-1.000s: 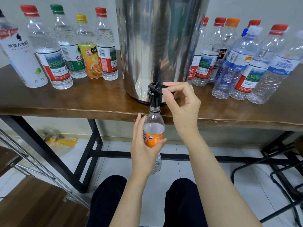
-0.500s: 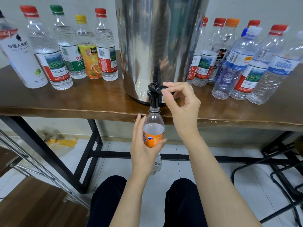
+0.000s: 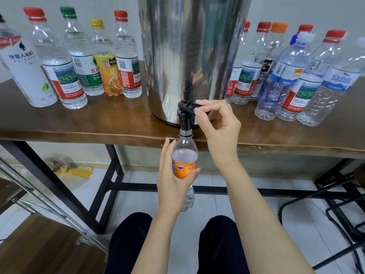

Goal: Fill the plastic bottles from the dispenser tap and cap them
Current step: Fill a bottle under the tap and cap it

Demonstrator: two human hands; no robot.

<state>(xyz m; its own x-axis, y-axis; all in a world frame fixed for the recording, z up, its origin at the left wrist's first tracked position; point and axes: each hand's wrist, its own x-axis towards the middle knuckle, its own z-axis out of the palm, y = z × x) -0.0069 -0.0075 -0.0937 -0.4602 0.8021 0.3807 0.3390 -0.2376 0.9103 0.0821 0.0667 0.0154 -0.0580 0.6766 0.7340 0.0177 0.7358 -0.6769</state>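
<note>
While right hand [image 3: 219,133] pinches tap lever [image 3: 190,106], left hand [image 3: 171,180] grips bottle [image 3: 184,155].
Fingers [image 3: 209,104] curled on both; bottle mouth just under tap [image 3: 184,120].

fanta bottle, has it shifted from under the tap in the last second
No. The Fanta bottle in the left hand keeps its mouth right under the black tap, at the same spot against the table edge.

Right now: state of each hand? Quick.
Left hand: grips the Fanta bottle under the tap.
Right hand: fingers pinch the tap lever.
</note>
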